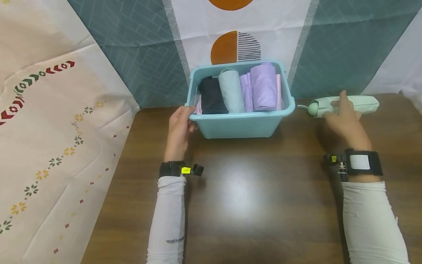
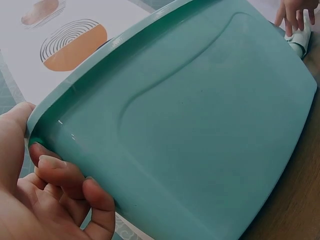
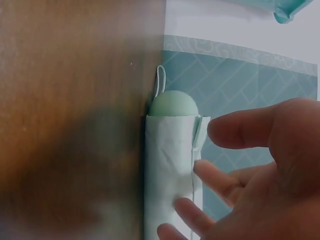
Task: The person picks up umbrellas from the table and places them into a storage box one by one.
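Observation:
My left hand [image 1: 179, 126] grips the front left corner of a light blue plastic bin [image 1: 235, 126], thumb on the rim and fingers curled beneath it. In the left wrist view the bin's outer wall [image 2: 210, 115] fills most of the picture. A folded pale green umbrella [image 1: 366, 103] in its sleeve lies to the right of the bin, its rounded handle end [image 3: 174, 104] and wrist loop towards the bin. Over the umbrella hovers my right hand [image 1: 347, 124], fingers spread; in the right wrist view the fingertips are beside its sleeve, and contact is hard to tell.
Inside the bin stand a black rolled bundle [image 1: 212, 95], a pale blue one [image 1: 232, 91], purple ones [image 1: 263, 88] and some pink cloth. A brown wooden table [image 1: 263, 183] bears everything. Patterned cloth [image 1: 356, 47] hangs right behind, and a flowered cloth [image 1: 66, 176] lies along the left.

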{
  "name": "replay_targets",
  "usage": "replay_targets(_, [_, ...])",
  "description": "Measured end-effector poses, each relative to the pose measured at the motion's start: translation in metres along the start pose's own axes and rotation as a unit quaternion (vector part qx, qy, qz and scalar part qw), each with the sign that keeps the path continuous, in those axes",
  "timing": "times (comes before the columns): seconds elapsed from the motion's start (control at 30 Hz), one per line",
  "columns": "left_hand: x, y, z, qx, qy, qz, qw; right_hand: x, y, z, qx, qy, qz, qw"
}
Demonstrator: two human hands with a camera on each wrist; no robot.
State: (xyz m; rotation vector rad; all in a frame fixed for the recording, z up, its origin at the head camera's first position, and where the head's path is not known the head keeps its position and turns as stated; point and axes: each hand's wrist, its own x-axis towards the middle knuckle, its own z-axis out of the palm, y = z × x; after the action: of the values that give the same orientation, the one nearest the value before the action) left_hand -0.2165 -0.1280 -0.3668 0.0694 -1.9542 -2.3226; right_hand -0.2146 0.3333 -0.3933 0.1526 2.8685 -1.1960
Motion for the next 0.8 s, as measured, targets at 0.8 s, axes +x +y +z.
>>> replay_targets(0.8, [0.002,-0.003,-0.004,0.011,0.002,0.008,0.9999,0.012,0.001,0.008,-0.084,0.004,0.015,0.9964])
